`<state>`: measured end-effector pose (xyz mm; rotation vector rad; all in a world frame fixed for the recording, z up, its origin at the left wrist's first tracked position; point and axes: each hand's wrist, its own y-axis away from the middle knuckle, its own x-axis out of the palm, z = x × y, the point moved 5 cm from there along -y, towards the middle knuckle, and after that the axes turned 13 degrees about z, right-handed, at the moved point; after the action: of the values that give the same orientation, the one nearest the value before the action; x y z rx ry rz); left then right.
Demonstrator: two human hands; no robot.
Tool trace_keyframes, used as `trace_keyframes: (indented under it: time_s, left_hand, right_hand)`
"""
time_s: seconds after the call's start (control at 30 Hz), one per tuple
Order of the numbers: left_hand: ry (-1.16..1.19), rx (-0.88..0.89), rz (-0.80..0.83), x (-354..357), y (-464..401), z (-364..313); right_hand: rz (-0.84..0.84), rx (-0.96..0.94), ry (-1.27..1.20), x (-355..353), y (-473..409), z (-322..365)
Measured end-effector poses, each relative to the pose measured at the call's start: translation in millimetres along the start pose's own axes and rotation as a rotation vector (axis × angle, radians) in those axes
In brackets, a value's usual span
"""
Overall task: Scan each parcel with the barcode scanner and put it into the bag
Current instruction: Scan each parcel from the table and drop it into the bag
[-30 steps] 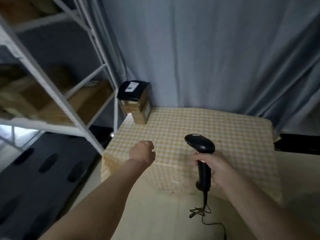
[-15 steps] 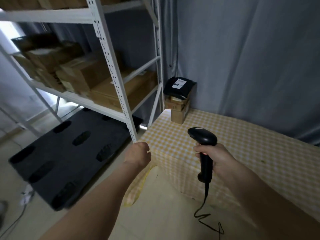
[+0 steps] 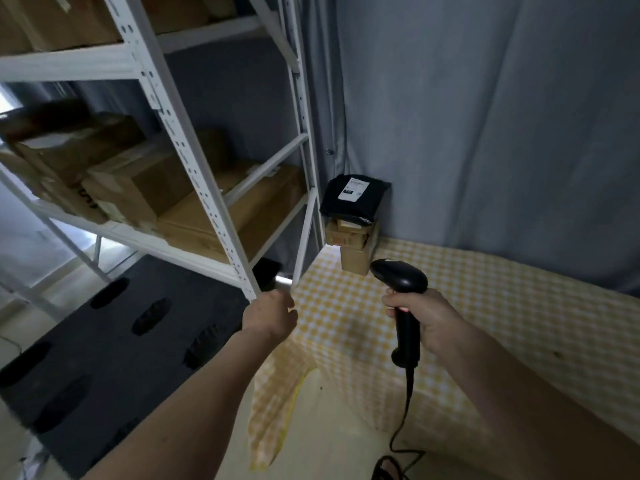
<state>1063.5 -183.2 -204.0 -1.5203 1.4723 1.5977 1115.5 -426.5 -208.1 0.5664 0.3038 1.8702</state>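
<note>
The right hand (image 3: pixel 429 318) holds the black scanner (image 3: pixel 401 282) near the parcels (image 3: pixel 353 220). The left hand (image 3: pixel 270 315) is curled up, holding nothing.

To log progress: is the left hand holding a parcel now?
No, the left hand is a loose empty fist, and the black parcel sits on the stacked boxes.

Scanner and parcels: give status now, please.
Right hand holds scanner. Left hand closed, empty. Black parcel atop boxes, untouched. Nothing in the way.
</note>
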Motion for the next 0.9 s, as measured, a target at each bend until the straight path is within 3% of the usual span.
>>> trace_keyframes:
  time_s: [0.3,0.9]
  left_hand:
    - [-0.037,0.107,0.047,-38,-149,-78]
    - [0.024,0.147,0.13,-72,-355,-134]
  right_hand:
    - [-0.051,0.006,-0.037,-43,-98,60]
    - [-0.169,0.069,-0.065,-70,-226,106]
